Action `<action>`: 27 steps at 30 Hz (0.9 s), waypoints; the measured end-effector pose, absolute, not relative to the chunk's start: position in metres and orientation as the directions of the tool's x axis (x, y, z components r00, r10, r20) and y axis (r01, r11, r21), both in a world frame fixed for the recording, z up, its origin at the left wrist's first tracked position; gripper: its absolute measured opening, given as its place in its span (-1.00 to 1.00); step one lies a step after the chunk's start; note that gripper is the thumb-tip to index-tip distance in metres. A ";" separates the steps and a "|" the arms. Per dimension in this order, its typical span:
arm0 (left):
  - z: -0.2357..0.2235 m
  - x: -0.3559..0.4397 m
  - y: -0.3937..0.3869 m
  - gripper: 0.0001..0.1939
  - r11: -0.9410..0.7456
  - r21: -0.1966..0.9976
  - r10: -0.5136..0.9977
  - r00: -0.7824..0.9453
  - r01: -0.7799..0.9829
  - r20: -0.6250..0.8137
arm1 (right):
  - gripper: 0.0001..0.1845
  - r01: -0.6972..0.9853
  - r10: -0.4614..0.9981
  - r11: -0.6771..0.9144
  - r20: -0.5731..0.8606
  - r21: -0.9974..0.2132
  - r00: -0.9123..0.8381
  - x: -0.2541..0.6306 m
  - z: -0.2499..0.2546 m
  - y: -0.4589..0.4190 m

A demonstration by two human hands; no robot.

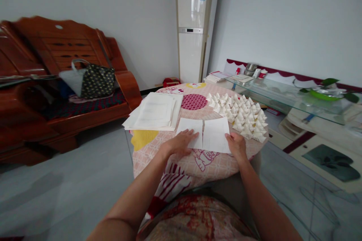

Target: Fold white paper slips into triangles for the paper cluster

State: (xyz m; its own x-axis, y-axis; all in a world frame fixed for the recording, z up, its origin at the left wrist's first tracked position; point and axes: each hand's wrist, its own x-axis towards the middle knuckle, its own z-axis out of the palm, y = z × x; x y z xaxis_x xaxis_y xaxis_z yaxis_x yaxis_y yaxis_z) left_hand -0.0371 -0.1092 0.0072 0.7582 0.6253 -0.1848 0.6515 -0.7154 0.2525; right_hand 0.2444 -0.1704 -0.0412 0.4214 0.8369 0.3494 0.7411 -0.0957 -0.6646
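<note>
A sheet of white paper point(215, 134) lies in front of me on a round cloth-covered table point(195, 115). A ragged split runs down through it, and I cannot tell whether the two halves still join at the near edge. On the left half point(190, 123) my left hand point(181, 144) rests flat with its fingers spread. My right hand point(236, 145) pinches the right edge between thumb and fingers. Left of the sheet is a stack of white paper point(154, 111). Many folded white paper pieces point(240, 113) with pointed tips stand in rows at the right.
Beyond the table's right side stands a glass-topped cabinet point(285, 96) with a green bowl point(326, 94). A wooden sofa point(70, 39) at the left carries a patterned bag point(98, 81). A tall white appliance point(190, 54) fills the corner.
</note>
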 end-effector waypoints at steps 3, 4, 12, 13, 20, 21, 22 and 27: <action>0.004 -0.027 -0.122 -0.12 -0.694 0.186 0.677 0.718 0.696 -0.160 | -0.61 0.706 0.837 -0.080 0.338 -0.704 0.431 0.247 -0.042 -0.169; 0.003 -0.024 -0.124 -0.18 -0.691 0.165 0.694 0.710 0.704 -0.123 | -0.61 0.701 0.836 -0.072 0.340 -0.709 0.430 0.248 -0.042 -0.168; -0.008 -0.027 -0.115 -0.19 -0.713 0.181 0.695 0.717 0.678 0.052 | -0.59 0.711 0.826 -0.053 0.369 -0.702 0.426 0.249 -0.044 -0.169; -0.008 -0.029 -0.112 -0.19 -0.706 0.192 0.702 0.709 0.682 0.062 | -0.59 0.709 0.827 -0.055 0.366 -0.703 0.427 0.249 -0.044 -0.169; -0.010 -0.031 -0.094 -0.19 -0.637 0.271 0.767 0.628 0.722 0.129 | -0.64 0.681 0.868 -0.074 0.289 -0.728 0.403 0.249 -0.033 -0.143; -0.012 -0.032 -0.092 -0.18 -0.629 0.288 0.774 0.616 0.722 0.145 | -0.65 0.681 0.873 -0.082 0.277 -0.727 0.401 0.249 -0.031 -0.139; -0.014 -0.033 -0.088 -0.19 -0.623 0.303 0.779 0.607 0.721 0.157 | -0.66 0.682 0.877 -0.086 0.269 -0.726 0.397 0.247 -0.030 -0.136; -0.013 -0.037 -0.073 -0.29 -0.597 0.355 0.801 0.557 0.719 0.217 | -0.62 0.701 0.868 -0.071 0.302 -0.709 0.393 0.244 -0.034 -0.134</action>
State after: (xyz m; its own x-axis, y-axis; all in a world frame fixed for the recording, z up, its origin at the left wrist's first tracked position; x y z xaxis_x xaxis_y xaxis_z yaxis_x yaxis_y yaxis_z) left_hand -0.0373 -0.0730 -0.0127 0.5575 0.8013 0.2173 0.7193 -0.5969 0.3555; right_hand 0.2441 -0.1338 -0.0340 0.3933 0.8684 0.3021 0.7013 -0.0709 -0.7093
